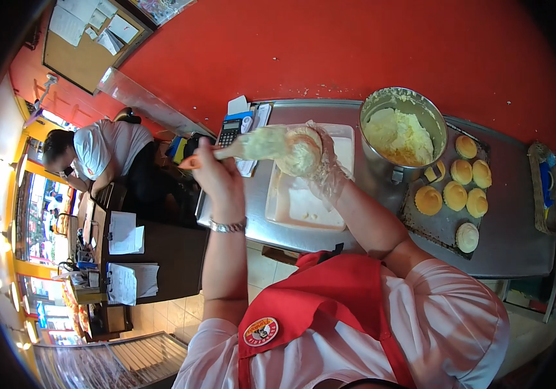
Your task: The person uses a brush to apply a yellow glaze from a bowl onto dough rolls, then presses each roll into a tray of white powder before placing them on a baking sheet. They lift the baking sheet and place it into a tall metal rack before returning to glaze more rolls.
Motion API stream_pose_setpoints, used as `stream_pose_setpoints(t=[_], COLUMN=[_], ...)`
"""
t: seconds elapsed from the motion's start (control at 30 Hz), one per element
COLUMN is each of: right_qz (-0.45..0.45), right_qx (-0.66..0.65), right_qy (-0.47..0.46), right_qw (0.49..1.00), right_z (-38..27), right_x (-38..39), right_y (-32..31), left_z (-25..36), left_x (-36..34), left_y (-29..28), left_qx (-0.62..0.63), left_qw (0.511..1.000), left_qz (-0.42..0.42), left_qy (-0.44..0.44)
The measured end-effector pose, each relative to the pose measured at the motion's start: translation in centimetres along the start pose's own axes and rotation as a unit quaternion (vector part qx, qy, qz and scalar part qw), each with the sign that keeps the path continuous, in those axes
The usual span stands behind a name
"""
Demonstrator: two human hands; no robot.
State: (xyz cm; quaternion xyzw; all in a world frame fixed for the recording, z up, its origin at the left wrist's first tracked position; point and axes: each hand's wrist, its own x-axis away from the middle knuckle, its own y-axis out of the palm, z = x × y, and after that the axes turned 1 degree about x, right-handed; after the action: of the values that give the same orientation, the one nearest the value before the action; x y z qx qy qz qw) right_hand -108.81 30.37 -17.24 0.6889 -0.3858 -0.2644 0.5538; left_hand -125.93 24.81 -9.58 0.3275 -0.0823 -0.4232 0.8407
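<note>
Cream-filled piping bag [261, 144] sits at 11 o'clock of my view, over one white tray [304, 207]. Left hand [219, 178] is closed around its neck; gloved right hand [313, 162] is wrapped around one bun [300, 152]. Seven buns [459, 188] lie on one baking sheet [437, 227] at 3 o'clock; one steel bowl [402, 126] stands beside it.
</note>
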Motion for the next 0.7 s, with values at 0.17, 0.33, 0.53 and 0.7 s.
stream_pose_setpoints(t=[0.17,0.33,0.53,0.7], right_qz=[-0.165,0.02,0.016,-0.07], right_qx=[-0.071,-0.082,-0.049,-0.067], right_qy=[-0.013,-0.025,-0.051,-0.042], right_qw=[0.984,0.996,0.997,0.994], right_z=[1.2,1.7,1.9,1.0], right_x=[-3.5,-1.9,-1.9,-1.7], right_y=[-3.8,-1.9,-1.8,-2.1], left_z=[-4.8,-1.3,0.7,1.2], left_x=[4.5,1.3,4.2,10.2], left_y=[0.5,-3.8,0.8,-0.5], left_qx=[0.017,-0.07,-0.388,-0.398], left_qw=[0.978,0.997,0.649,0.494], left_qz=[0.047,0.021,-0.3,-0.479], left_qy=[-0.2,-0.011,0.582,0.606])
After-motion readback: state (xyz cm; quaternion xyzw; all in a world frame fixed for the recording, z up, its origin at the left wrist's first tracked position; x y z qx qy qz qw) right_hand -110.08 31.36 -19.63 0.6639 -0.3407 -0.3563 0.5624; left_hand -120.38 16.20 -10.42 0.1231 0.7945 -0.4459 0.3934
